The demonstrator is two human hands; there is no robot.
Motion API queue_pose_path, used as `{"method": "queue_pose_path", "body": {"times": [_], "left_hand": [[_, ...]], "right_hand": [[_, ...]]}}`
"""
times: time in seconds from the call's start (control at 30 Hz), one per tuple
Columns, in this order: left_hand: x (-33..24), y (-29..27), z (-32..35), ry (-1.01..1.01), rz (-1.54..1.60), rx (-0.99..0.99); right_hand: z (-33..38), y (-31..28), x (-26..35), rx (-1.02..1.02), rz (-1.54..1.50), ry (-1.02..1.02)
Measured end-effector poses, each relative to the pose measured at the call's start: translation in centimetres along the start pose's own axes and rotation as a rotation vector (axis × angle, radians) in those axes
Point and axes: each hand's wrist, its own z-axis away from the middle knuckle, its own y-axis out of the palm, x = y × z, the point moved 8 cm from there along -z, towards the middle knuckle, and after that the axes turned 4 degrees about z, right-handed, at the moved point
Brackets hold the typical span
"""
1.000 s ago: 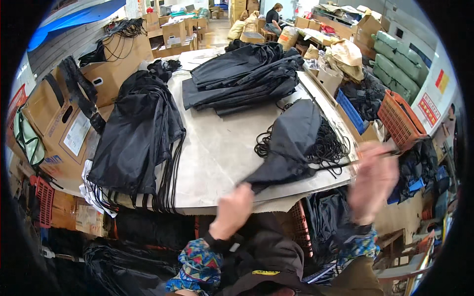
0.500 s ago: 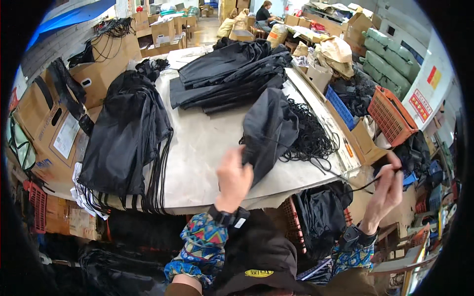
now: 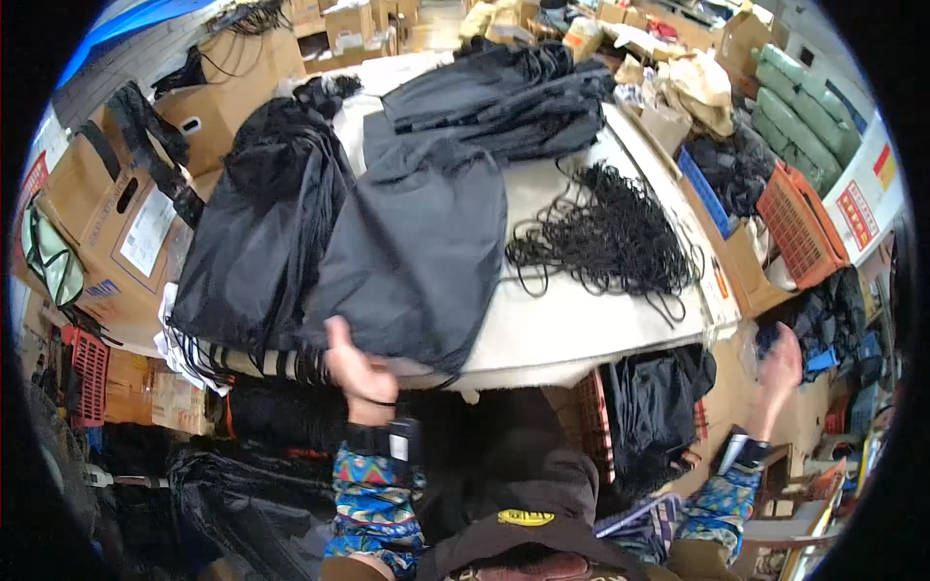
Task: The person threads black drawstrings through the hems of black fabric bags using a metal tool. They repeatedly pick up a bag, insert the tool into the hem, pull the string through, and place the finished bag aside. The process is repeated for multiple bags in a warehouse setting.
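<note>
- Head view: one black fabric bag (image 3: 417, 242), spread flat on the table (image 3: 552, 320) before you, overlapping the stack at left.
- Your left hand (image 3: 361, 376): at the bag's lower left edge, thumb raised; whether it grips, cannot tell.
- Your right hand (image 3: 781, 371): blurred, fingers extended, nothing visible in it, off the table's right side.
- Apparently done: left stack (image 3: 257, 232) of black bags, cords at its front edge.
- Apparently left: back pile (image 3: 504, 92) of black fabric, no cords seen; tangled cord heap (image 3: 615, 232), ample.
- Counts: cannot tell.
</note>
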Motion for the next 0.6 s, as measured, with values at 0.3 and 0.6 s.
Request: {"method": "queue_pose_path", "body": {"times": [0.3, 0.6], "left_hand": [[6.0, 4.3, 11.3, -0.457, -0.049, 0.189], [3.3, 1.3, 7.4, -0.192, -0.04, 0.127]], "right_hand": [[26.1, 23.5, 15.1, 0.874, 0.424, -0.804], [25.2, 23.5, 14.0, 0.858, 0.385, -0.922]]}}
